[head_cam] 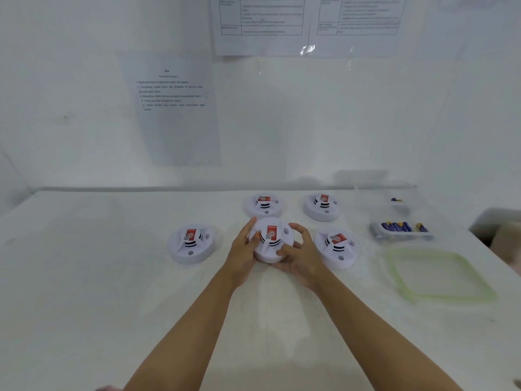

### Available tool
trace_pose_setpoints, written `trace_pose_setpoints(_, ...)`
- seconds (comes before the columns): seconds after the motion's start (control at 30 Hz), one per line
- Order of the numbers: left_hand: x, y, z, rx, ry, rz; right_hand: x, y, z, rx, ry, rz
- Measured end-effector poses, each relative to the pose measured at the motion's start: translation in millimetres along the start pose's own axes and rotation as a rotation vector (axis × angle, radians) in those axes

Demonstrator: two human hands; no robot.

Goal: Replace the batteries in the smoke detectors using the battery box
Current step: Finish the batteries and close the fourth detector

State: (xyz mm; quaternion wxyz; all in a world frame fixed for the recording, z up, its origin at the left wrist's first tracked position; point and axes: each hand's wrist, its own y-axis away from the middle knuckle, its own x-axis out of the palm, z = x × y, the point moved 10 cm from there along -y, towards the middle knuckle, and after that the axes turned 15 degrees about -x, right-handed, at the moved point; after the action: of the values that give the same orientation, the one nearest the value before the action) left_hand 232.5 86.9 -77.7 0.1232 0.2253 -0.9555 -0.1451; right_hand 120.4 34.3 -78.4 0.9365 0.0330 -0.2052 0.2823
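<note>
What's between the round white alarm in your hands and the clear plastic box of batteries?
Another round white smoke detector with a red sticker, resting on the white table; head view.

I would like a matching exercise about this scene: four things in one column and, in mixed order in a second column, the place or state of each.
Things
1. round white smoke detector with red label, the middle one
2. clear plastic battery box with blue batteries
3. square translucent lid with green rim
4. printed paper sheet

Places or states
A. hangs on the wall
B. lies flat on the white table, at the right
C. gripped by the left hand and the right hand
D. stands open, behind the lid

Pairs: 1-C, 2-D, 3-B, 4-A
</note>
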Motion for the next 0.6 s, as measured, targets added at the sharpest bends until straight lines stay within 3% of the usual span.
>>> trace_pose_setpoints(0.6, 0.0, 4.9, 4.0, -0.029, 0.102, -0.041, -3.0, -1.0, -4.9, 0.003, 0.028, 0.022)
